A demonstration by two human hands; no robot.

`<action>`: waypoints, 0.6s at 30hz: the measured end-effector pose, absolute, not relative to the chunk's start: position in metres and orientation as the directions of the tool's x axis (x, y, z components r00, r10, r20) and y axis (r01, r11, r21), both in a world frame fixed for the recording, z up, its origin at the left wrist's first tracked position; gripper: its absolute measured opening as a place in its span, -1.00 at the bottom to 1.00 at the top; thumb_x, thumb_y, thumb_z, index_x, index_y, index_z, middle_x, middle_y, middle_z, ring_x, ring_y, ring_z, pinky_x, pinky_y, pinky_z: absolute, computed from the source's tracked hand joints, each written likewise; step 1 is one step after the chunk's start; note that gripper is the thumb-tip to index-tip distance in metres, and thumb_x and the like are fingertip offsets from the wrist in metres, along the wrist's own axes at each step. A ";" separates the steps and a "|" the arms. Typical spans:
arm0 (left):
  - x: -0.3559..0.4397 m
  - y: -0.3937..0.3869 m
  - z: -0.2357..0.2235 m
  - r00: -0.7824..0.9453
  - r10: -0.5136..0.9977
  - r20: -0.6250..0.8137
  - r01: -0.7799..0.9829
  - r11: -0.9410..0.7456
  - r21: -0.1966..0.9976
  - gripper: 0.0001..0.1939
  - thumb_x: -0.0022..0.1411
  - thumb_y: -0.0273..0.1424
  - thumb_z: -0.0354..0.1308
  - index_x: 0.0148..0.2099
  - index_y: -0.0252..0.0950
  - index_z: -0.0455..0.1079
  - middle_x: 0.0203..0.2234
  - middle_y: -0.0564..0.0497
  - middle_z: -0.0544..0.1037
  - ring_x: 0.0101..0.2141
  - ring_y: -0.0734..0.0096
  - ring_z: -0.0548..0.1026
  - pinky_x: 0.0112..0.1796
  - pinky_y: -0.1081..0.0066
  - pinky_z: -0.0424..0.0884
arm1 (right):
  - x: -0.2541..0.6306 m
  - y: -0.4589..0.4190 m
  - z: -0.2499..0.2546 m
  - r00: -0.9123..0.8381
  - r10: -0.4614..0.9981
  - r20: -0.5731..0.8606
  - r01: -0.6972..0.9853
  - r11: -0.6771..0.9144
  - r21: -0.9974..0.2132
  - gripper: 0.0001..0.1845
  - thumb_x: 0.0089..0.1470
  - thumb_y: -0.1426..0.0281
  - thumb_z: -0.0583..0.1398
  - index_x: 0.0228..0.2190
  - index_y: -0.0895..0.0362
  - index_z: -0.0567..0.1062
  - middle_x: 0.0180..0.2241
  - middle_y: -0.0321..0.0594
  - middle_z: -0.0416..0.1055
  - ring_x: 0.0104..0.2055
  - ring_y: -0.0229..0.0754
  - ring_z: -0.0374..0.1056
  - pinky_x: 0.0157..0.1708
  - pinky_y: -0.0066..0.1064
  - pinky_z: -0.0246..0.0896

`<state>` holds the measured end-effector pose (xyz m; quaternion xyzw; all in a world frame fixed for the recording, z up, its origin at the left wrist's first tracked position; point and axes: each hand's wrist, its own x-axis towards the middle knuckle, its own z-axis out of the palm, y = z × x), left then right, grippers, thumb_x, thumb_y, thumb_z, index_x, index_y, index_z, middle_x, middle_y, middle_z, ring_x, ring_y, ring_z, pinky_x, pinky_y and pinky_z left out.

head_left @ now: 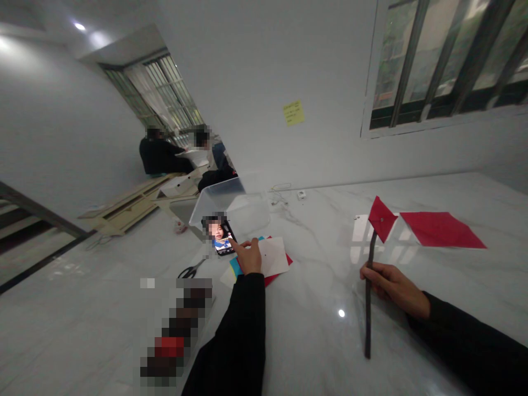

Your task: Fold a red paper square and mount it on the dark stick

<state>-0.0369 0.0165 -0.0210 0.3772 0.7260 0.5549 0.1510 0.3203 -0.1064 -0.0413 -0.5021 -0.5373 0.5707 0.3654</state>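
My right hand (pixel 394 286) is closed around a dark stick (pixel 368 319), held roughly upright. A small folded red paper pinwheel (pixel 382 220) is fixed at the stick's upper end, with a small pin-like dot at its middle. My left hand (pixel 249 257) has a finger stretched out to the lower edge of a phone (pixel 223 242), whose screen is lit. Whether the fingertip presses the screen I cannot tell. Beneath and beside that hand are sheets of coloured paper, with a white sheet (pixel 275 257) on top and blue, yellow and red edges showing.
Black-handled scissors (pixel 190 271) lie left of the papers. Behind the phone stands a clear plastic box (pixel 214 192). A larger red paper sheet (pixel 443 228) lies at the right. A yellow note (pixel 293 113) sticks to the wall. Two people sit in the background left.
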 end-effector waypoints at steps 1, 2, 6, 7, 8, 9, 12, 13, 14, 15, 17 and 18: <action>-0.037 0.018 -0.023 -0.690 0.704 0.170 0.351 0.120 0.929 -0.11 0.13 -0.34 0.19 0.39 -0.24 -0.21 -0.38 0.07 0.40 -0.35 0.31 0.47 -0.24 0.33 0.38 | 0.320 -0.106 -0.041 -0.225 0.957 -0.182 0.126 -0.157 -0.980 -0.45 0.07 -0.13 0.12 -0.36 0.13 0.44 -0.61 -0.41 0.15 -0.61 -0.33 0.05 -0.61 -0.46 -0.07; -0.037 0.019 -0.024 -0.704 0.695 0.146 0.326 0.134 0.936 -0.11 0.12 -0.33 0.20 0.38 -0.25 -0.18 -0.37 0.06 0.41 -0.34 0.30 0.48 -0.24 0.32 0.38 | 0.320 -0.107 -0.041 -0.223 0.958 -0.183 0.128 -0.157 -0.979 -0.44 0.07 -0.14 0.12 -0.37 0.13 0.44 -0.61 -0.40 0.15 -0.60 -0.33 0.06 -0.61 -0.46 -0.06; -0.038 0.023 -0.026 -0.707 0.697 0.123 0.299 0.136 0.944 -0.12 0.11 -0.34 0.21 0.38 -0.26 -0.14 -0.36 0.06 0.42 -0.32 0.29 0.48 -0.21 0.31 0.39 | 0.320 -0.107 -0.040 -0.219 0.958 -0.184 0.127 -0.159 -0.979 -0.43 0.05 -0.15 0.13 -0.36 0.14 0.44 -0.62 -0.41 0.15 -0.60 -0.33 0.06 -0.61 -0.46 -0.06; -0.039 0.023 -0.027 -0.704 0.699 0.124 0.300 0.135 0.944 -0.12 0.11 -0.33 0.21 0.38 -0.26 -0.14 -0.36 0.06 0.42 -0.32 0.30 0.48 -0.20 0.31 0.38 | 0.320 -0.107 -0.040 -0.220 0.958 -0.183 0.128 -0.158 -0.979 -0.43 0.05 -0.15 0.13 -0.37 0.13 0.44 -0.62 -0.41 0.15 -0.60 -0.33 0.06 -0.61 -0.46 -0.06; -0.039 0.023 -0.027 -0.702 0.701 0.125 0.302 0.134 0.944 -0.12 0.11 -0.33 0.21 0.38 -0.26 -0.14 -0.37 0.06 0.42 -0.31 0.30 0.48 -0.19 0.32 0.38 | 0.320 -0.107 -0.040 -0.223 0.958 -0.181 0.129 -0.156 -0.979 -0.44 0.06 -0.14 0.13 -0.37 0.13 0.44 -0.62 -0.41 0.14 -0.60 -0.33 0.05 -0.61 -0.46 -0.06; -0.039 0.023 -0.027 -0.701 0.701 0.127 0.305 0.134 0.943 -0.12 0.11 -0.33 0.21 0.38 -0.26 -0.14 -0.37 0.06 0.42 -0.30 0.30 0.48 -0.18 0.32 0.38 | 0.320 -0.107 -0.040 -0.223 0.958 -0.181 0.128 -0.156 -0.979 -0.45 0.06 -0.14 0.13 -0.38 0.13 0.44 -0.63 -0.42 0.14 -0.60 -0.33 0.05 -0.61 -0.46 -0.06; -0.039 0.022 -0.028 -0.707 0.690 0.154 0.327 0.126 0.937 -0.11 0.10 -0.35 0.21 0.38 -0.25 -0.15 -0.36 0.07 0.41 -0.26 0.31 0.47 -0.12 0.32 0.35 | 0.319 -0.106 -0.041 -0.221 0.956 -0.192 0.112 -0.171 -0.979 -0.45 0.05 -0.14 0.14 -0.39 0.13 0.43 -0.63 -0.42 0.14 -0.61 -0.33 0.06 -0.61 -0.46 -0.07; -0.038 0.022 -0.027 -0.711 0.683 0.167 0.336 0.122 0.934 -0.10 0.09 -0.36 0.22 0.38 -0.25 -0.15 -0.36 0.07 0.41 -0.25 0.31 0.47 -0.10 0.32 0.34 | 0.319 -0.106 -0.041 -0.222 0.955 -0.196 0.103 -0.177 -0.979 -0.45 0.05 -0.14 0.14 -0.39 0.13 0.42 -0.63 -0.42 0.14 -0.61 -0.34 0.06 -0.61 -0.46 -0.08; -0.038 0.021 -0.026 -0.714 0.677 0.178 0.344 0.118 0.932 -0.10 0.09 -0.36 0.22 0.38 -0.25 -0.15 -0.35 0.06 0.41 -0.23 0.31 0.46 -0.08 0.32 0.33 | 0.319 -0.106 -0.042 -0.224 0.954 -0.197 0.096 -0.180 -0.979 -0.45 0.04 -0.15 0.14 -0.39 0.13 0.42 -0.63 -0.42 0.15 -0.61 -0.34 0.05 -0.62 -0.46 -0.08; -0.037 0.021 -0.025 -0.716 0.673 0.185 0.348 0.114 0.931 -0.09 0.09 -0.36 0.23 0.38 -0.26 -0.15 -0.34 0.06 0.40 -0.22 0.31 0.46 -0.06 0.33 0.32 | 0.319 -0.106 -0.042 -0.227 0.954 -0.196 0.094 -0.179 -0.979 -0.45 0.05 -0.14 0.13 -0.38 0.13 0.42 -0.63 -0.42 0.15 -0.62 -0.34 0.05 -0.62 -0.46 -0.09; -0.034 0.018 -0.021 -0.716 0.670 0.193 0.351 0.107 0.930 -0.10 0.08 -0.36 0.23 0.38 -0.28 -0.14 -0.32 0.05 0.40 -0.22 0.32 0.45 -0.06 0.34 0.32 | 0.319 -0.106 -0.042 -0.231 0.956 -0.184 0.106 -0.163 -0.981 -0.45 0.07 -0.13 0.13 -0.38 0.13 0.42 -0.63 -0.42 0.16 -0.61 -0.34 0.06 -0.61 -0.46 -0.09; -0.032 0.016 -0.018 -0.712 0.673 0.202 0.357 0.100 0.929 -0.11 0.09 -0.37 0.22 0.37 -0.28 -0.12 -0.32 0.05 0.39 -0.24 0.34 0.45 -0.08 0.35 0.33 | 0.319 -0.106 -0.042 -0.229 0.957 -0.178 0.117 -0.154 -0.981 -0.46 0.08 -0.12 0.12 -0.38 0.14 0.42 -0.63 -0.42 0.16 -0.61 -0.34 0.07 -0.61 -0.46 -0.08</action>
